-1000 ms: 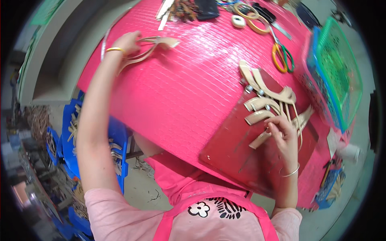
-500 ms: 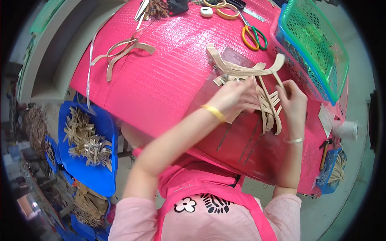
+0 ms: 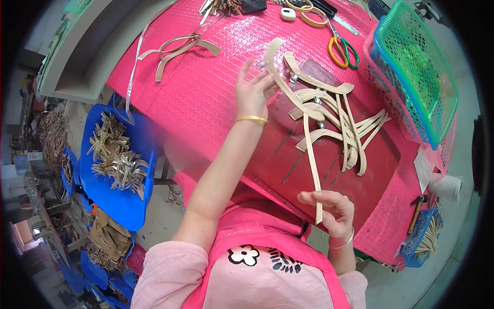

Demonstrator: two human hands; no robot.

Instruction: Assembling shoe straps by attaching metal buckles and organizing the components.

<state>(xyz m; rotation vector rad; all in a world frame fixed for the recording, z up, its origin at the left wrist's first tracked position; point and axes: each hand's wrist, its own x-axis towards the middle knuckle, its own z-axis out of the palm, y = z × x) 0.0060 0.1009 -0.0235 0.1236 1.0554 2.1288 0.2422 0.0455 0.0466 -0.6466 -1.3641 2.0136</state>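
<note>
My right hand (image 3: 335, 212) pinches the lower end of a beige leather-like strap piece (image 3: 311, 153) close to the table's near edge. This piece has a long narrow strip running up to a wider curved band. By the band's upper part is my left hand (image 3: 251, 93), open with fingers spread; whether its fingertips touch the band I cannot tell. To the right, several similar beige strap pieces (image 3: 346, 131) lie overlapping on a dark red mat (image 3: 375, 172). Small metal buckles (image 3: 294, 79) show among them.
Scissors (image 3: 337, 53), tape rolls (image 3: 312, 19) and a white case (image 3: 287, 14) lie at the far side. Nested plastic baskets (image 3: 391, 77) stand at right, a hammer (image 3: 416, 213) below them. More straps (image 3: 180, 54) lie far left; a blue bin (image 3: 116, 206) sits beside the table.
My right hand has come down toward me, drawing the strap's narrow end along. My left hand has moved left and its fingers have spread. The view has shifted slightly.
</note>
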